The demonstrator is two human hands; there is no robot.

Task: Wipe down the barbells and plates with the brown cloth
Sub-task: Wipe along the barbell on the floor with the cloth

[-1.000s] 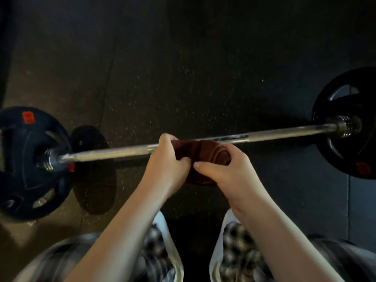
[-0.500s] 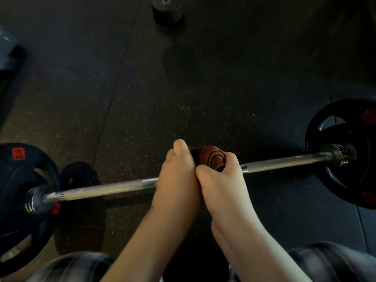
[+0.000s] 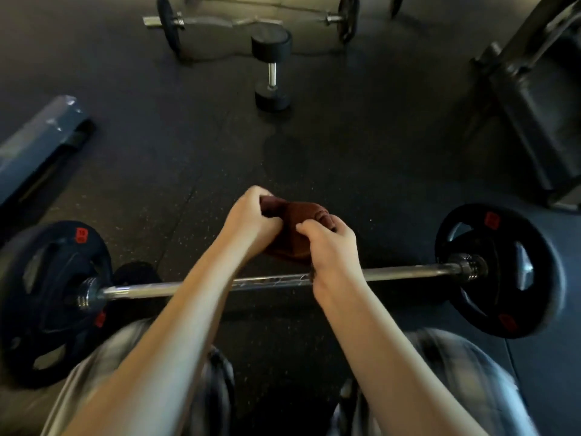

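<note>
Legs (image 3: 465, 366) in checked fabric, blurred, fill the bottom corners of the view, and two bare forearms (image 3: 176, 341) reach forward between them. Just past the legs a barbell (image 3: 176, 289) lies on the dark rubber floor (image 3: 393, 171), running left to right, its steel bar passing under both forearms. A black disc with red labels, the left plate (image 3: 47, 297), sits on the bar's left end, and a matching right plate (image 3: 503, 278) sits on its right end. Beyond the bar, both hands are close together and clamped on the brown cloth (image 3: 290, 237), bunched between them. The left hand (image 3: 251, 221) curls its fingers round the cloth's left end; the right hand (image 3: 330, 243) pinches the right side with thumb and fingers. The rest of the cloth hangs below the hands toward the bar; whether its lower edge touches the steel cannot be told. Farther out, a grey-blue pad (image 3: 34, 136) lies at the floor's left edge, and a dark machine frame (image 3: 534, 99) stands at its right edge. A black dumbbell (image 3: 272, 67) lies on the middle of the floor beyond the hands, one head toward the viewer. At the far edge rests a second barbell (image 3: 251, 22) with a wavy bar and a thin plate at each end.
</note>
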